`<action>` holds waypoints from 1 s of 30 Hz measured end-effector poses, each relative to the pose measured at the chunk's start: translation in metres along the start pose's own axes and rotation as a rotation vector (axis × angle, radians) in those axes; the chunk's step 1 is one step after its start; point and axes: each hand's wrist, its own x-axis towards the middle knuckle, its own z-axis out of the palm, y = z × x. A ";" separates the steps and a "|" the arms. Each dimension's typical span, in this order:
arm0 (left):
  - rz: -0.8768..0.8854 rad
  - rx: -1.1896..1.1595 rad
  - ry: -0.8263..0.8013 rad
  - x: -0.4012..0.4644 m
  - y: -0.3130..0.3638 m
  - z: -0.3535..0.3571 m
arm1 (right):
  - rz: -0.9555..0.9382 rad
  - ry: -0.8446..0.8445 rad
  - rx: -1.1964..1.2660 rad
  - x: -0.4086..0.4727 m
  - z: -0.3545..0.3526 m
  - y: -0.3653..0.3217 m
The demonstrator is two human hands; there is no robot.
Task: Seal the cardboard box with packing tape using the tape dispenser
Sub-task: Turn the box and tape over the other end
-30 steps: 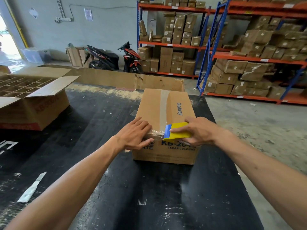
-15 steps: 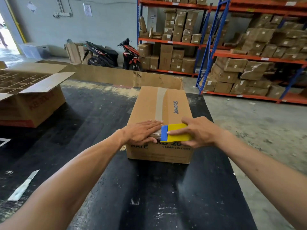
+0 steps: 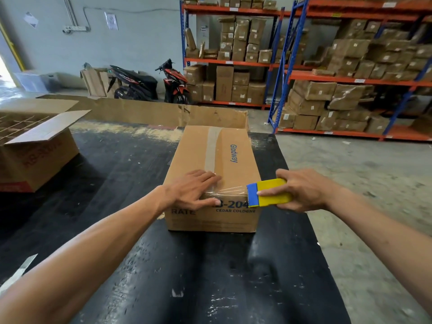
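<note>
A closed cardboard box (image 3: 236,164) marked "Glodway" sits on the black table (image 3: 210,277). A strip of clear tape (image 3: 211,148) runs along its top seam. My left hand (image 3: 194,189) lies flat on the box's near top edge, pressing the tape end down. My right hand (image 3: 301,190) grips a yellow and blue tape dispenser (image 3: 268,192) at the box's near right corner. A short stretch of clear tape (image 3: 233,189) spans from under my left fingers to the dispenser.
An open cardboard box (image 3: 35,148) with a divider grid stands at the table's left. A flat cardboard sheet (image 3: 145,113) stands along the far edge. Racks (image 3: 350,76) of boxes and two scooters (image 3: 149,85) fill the background. A white strip (image 3: 18,272) lies near left.
My right hand has pulled the dispenser rightward, off the seam to the box's near right corner, stretching tape out. My left hand slid slightly right along the near edge.
</note>
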 end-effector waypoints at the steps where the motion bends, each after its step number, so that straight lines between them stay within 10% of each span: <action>1: -0.017 0.026 0.032 0.011 0.009 -0.002 | 0.011 0.008 0.007 0.001 0.000 0.001; 30: -0.010 -0.040 -0.097 0.059 0.043 0.024 | -0.015 0.164 0.131 -0.020 0.021 0.022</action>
